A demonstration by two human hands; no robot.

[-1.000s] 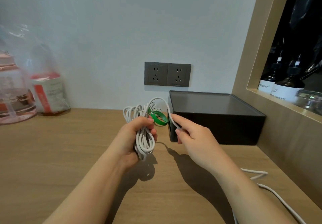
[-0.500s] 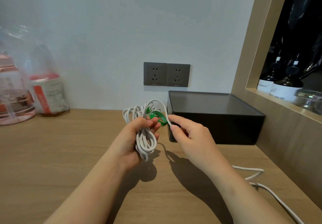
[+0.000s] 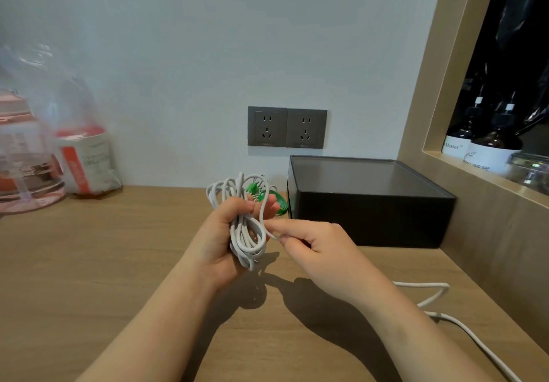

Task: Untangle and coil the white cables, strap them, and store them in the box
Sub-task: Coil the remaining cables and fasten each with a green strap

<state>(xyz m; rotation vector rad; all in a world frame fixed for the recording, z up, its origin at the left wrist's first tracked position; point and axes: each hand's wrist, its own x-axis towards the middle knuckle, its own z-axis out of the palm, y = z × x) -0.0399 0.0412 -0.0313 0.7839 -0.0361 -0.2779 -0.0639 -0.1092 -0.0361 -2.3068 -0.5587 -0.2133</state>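
Note:
My left hand grips a bundle of coiled white cable upright above the wooden desk. A green strap shows behind its fingertips, partly hidden. My right hand pinches the free strand of the white cable just right of the bundle, low by its loops. The loose cable tail trails over the desk at the lower right. The black box stands closed behind my right hand, against the wall.
Two grey wall sockets sit above the box. A wooden shelf frame with dark bottles rises on the right. A clear plastic bag and red-and-white packages stand at the far left of the desk.
My right hand has carried the free strand down from the top of the bundle to its lower loops. The loose tail on the desk has shifted a little.

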